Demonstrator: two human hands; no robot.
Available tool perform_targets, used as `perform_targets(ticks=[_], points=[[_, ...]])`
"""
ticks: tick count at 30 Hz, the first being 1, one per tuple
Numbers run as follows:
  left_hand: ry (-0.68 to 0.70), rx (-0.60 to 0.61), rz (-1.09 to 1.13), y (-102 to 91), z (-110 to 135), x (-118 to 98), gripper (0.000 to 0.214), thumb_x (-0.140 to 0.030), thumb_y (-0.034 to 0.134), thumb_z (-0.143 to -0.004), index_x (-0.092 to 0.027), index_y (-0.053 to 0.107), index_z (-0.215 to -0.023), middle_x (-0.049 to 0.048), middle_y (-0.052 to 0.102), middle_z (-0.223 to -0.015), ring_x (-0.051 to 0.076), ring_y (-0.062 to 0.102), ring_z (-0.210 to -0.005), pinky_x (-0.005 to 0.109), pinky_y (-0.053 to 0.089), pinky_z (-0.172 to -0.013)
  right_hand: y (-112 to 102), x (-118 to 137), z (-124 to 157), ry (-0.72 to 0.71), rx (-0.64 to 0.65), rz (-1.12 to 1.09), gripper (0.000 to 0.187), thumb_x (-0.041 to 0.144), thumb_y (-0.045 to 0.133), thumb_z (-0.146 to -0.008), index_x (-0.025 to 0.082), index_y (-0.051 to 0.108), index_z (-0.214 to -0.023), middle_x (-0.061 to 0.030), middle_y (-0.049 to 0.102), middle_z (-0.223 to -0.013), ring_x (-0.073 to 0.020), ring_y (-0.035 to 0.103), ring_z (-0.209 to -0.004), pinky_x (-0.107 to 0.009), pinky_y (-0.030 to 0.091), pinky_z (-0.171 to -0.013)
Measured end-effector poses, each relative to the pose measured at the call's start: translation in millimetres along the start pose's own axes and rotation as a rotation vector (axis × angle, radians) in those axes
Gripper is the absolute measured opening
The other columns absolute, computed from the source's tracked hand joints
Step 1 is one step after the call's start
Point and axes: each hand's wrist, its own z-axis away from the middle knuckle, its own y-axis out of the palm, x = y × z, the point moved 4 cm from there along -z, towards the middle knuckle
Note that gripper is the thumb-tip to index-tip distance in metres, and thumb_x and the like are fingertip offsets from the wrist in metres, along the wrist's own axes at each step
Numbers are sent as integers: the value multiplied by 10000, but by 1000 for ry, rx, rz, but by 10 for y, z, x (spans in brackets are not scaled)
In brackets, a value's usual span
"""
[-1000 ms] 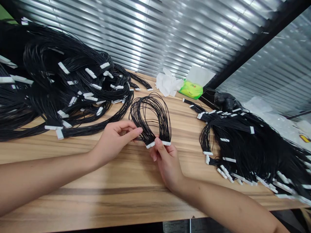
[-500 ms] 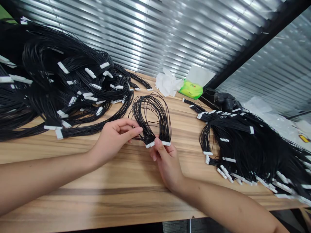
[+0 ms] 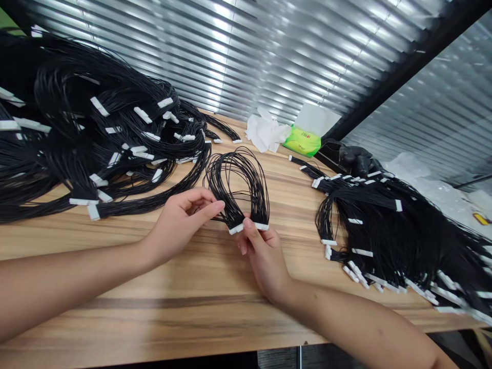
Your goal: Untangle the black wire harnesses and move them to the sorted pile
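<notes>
A wire harness [image 3: 259, 192] of thin black wires is bent into an upright loop above the wooden table, its two white connectors [image 3: 236, 229] side by side at the bottom. My right hand [image 3: 261, 251] pinches the connectors where they meet, thumb on top and fingers beneath. On the loop's left side, my left hand [image 3: 192, 215] has thumb and fingertips closed on some of the black wires. The ends of those wires are hidden behind its fingers.
A large heap of black wire harnesses [image 3: 126, 123] with white connectors covers the table's left side. Another pile [image 3: 388, 225] lies to the right. Crumpled white tissue [image 3: 265, 132] and a green tissue pack [image 3: 303, 142] stand at the back, before metal blinds [image 3: 184, 56].
The wire loop has shifted very slightly left and tilted a little. Both hands keep their grip and have barely moved.
</notes>
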Motion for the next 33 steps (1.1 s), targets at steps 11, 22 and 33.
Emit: perform_targets(ticks=[11, 22, 33], points=[[63, -79, 7, -13, -18, -45, 183, -293, 718, -704, -166, 595, -658, -39, 540, -594, 64, 432, -512, 184, 356, -481, -22, -3, 6, -8, -25, -30, 288, 425, 739, -708, 178, 590, -700, 65, 478, -585, -56, 329, -474, -231, 291, -486], [-16, -55, -89, -16, -40, 50, 191, -369, 742, -683, -186, 712, -731, 0, 651, -676, 96, 478, -574, 223, 352, -519, -52, -29, -9, -22, -14, -6, 316, 425, 715, -742, 179, 544, -643, 82, 417, -518, -59, 335, -468, -237, 282, -500], [-8, 45, 63, 19, -47, 28, 174, -338, 717, -693, -175, 657, -683, -7, 627, -664, 111, 530, -631, 225, 434, -608, -44, -28, -4, -24, 13, -8, 262, 418, 714, -750, 180, 605, -737, 74, 474, -562, -57, 350, -467, -241, 279, -501]])
